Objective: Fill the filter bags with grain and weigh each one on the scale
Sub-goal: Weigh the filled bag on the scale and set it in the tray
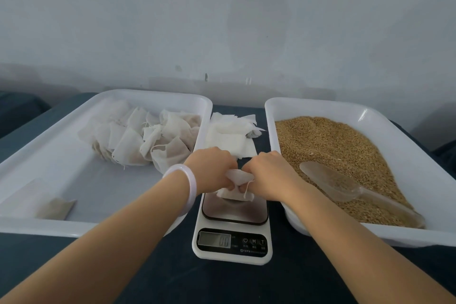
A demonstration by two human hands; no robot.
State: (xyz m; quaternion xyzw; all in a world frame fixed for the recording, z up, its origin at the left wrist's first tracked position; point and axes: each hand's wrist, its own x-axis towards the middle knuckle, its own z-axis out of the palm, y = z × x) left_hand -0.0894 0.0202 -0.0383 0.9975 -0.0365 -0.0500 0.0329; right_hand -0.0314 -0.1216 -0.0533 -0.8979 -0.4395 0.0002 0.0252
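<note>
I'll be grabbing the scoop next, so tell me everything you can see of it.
The scoop is clear and plastic-looking, with a rounded bowl and a flat handle. It lies open side up on the grain in the right tray, bowl toward the far left, handle toward the tray's near right corner. Some grain seems to sit inside. The right hand is near but apart.

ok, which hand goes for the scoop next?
Right, probably. The scoop lies on the grain beside the right hand; the left hand, on the far side, also grips the filter bag and could hold it alone.
</note>
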